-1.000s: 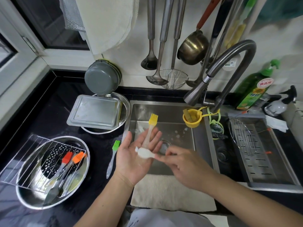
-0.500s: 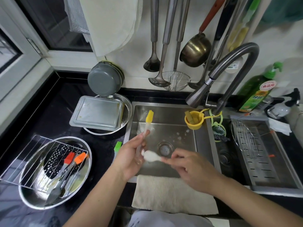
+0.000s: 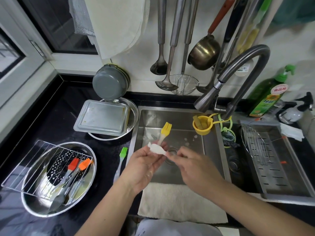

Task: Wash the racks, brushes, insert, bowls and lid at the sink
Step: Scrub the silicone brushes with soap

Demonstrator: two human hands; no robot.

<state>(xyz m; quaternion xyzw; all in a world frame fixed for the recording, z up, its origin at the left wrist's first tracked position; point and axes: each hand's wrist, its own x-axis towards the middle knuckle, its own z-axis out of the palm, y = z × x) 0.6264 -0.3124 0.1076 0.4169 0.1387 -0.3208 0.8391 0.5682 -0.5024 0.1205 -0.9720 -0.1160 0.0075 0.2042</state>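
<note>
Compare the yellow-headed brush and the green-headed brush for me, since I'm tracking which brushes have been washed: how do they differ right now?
The yellow-headed brush is held over the sink in the left hand, while the green-headed brush lies untouched on the black counter. The yellow one's handle is wrapped in white foam or cloth, pinched by the right hand; the green one's handle is bare. Both have clear handles and silicone bristle heads pointing away from the person.

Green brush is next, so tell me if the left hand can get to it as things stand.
Probably not yet: the green brush lies uncovered on the counter beside the left hand, but that hand is holding the yellow brush.
</note>
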